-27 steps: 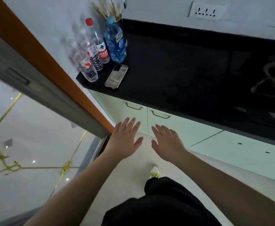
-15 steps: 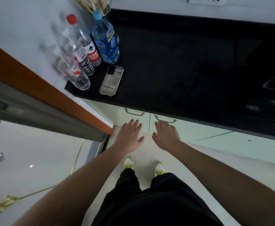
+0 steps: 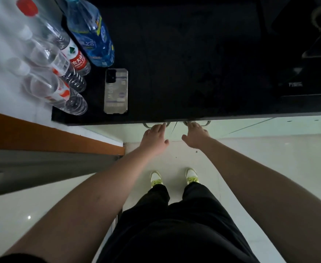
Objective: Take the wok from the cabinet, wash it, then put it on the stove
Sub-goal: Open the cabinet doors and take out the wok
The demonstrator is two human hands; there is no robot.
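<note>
We look straight down past the black countertop [image 3: 193, 63] to pale green cabinet doors [image 3: 133, 130]. Our left hand [image 3: 154, 138] reaches a metal handle [image 3: 149, 125] under the counter edge; our right hand [image 3: 196, 136] reaches the neighbouring handle [image 3: 206, 123]. The fingertips are hidden under the overhang, so we cannot tell whether either hand has a grip. Doors look closed; the wok is out of sight. On the counter: a phone [image 3: 116, 91], a blue bottle [image 3: 92, 33], clear bottles [image 3: 60, 92]. Stove [image 3: 319, 54] at far right.
</note>
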